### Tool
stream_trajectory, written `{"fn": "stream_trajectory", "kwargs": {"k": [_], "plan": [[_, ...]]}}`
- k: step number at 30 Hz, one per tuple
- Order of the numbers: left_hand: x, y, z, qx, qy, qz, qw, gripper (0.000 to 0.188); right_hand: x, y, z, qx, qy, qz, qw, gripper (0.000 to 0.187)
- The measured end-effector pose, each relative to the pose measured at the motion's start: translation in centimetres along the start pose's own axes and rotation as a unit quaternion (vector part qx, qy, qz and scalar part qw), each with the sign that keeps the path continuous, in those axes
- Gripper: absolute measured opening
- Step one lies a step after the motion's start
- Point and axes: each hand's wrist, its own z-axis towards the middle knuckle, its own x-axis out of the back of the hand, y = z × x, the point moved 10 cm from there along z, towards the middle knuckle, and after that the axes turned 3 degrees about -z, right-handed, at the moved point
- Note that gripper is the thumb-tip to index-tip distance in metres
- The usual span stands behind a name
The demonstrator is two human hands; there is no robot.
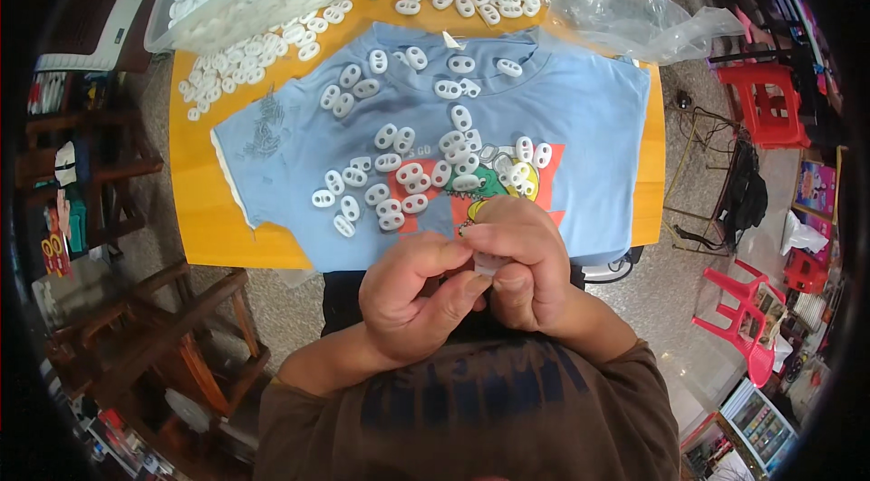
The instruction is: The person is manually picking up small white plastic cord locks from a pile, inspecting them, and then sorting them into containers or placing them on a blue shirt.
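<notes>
Pinched white piece (489, 265), two-holed ovals (415, 204) nearby

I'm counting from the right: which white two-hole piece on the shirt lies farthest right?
The right-hand white piece of the pair at the upper right corner of the red print; every other piece on the blue shirt lies further left.

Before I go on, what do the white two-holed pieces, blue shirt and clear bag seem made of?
White pieces: probably hard plastic, smooth, faintly glossy, with rounded edges. Blue shirt: matte knit, perhaps cotton, softly wrinkled. Clear bag: apparently plastic film, shiny creases, see-through.
</notes>
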Motion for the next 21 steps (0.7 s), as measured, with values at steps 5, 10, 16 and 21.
{"fn": "stream_trajectory", "kwargs": {"k": [5,10,16,21], "plan": [[0.35,-0.12,-0.38,0.011,0.019,0.037,0.999,0.019,-0.06,0.18,-0.30,-0.006,0.006,0.002,1.000,0.028],[0.19,-0.07,-0.17,-0.012,0.019,0.059,0.998,0.017,0.23,0.45,-0.52,-0.026,0.024,0.014,0.999,0.027],[0.00,-0.49,-0.05,0.028,0.024,-0.002,0.999,0.022,0.24,0.64,-0.26,-0.055,0.014,0.017,0.998,0.034],[-0.15,-0.56,-0.06,0.052,0.009,-0.065,0.996,0.025,-0.03,0.56,-0.39,-0.048,-0.015,0.013,0.999,0.037]]}}
